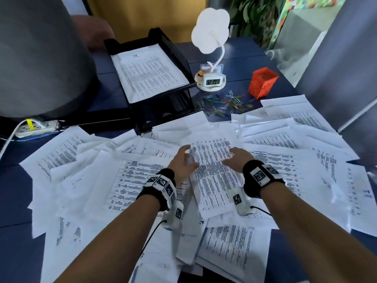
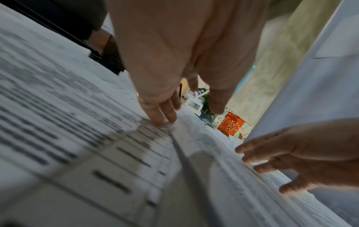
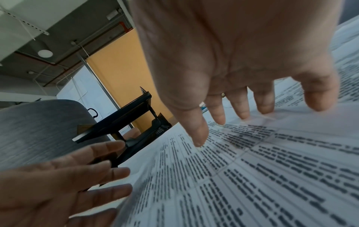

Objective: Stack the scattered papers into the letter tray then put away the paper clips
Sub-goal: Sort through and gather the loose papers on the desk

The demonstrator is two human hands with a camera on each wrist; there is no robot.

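Note:
Printed papers (image 1: 130, 180) lie scattered over the dark blue table. The black letter tray (image 1: 179, 56) stands at the back left with a printed sheet (image 1: 146, 74) in its top tier. Coloured paper clips (image 1: 222, 105) lie loose right of the tray, near an orange mesh holder (image 1: 263, 82). Both hands hover on one central sheet (image 1: 214, 180). My left hand (image 1: 188, 155) has straight fingers (image 2: 163, 118) touching the sheet's left edge. My right hand (image 1: 230, 158) spreads its fingers (image 3: 198, 135) over the sheet's right part. Neither hand holds anything.
A white desk lamp with a clock (image 1: 212, 80) stands behind the clips. A grey rounded chair back (image 1: 40, 58) rises at the left, with a power strip (image 1: 36, 127) and cable below it. A grey partition (image 1: 346, 68) borders the right side.

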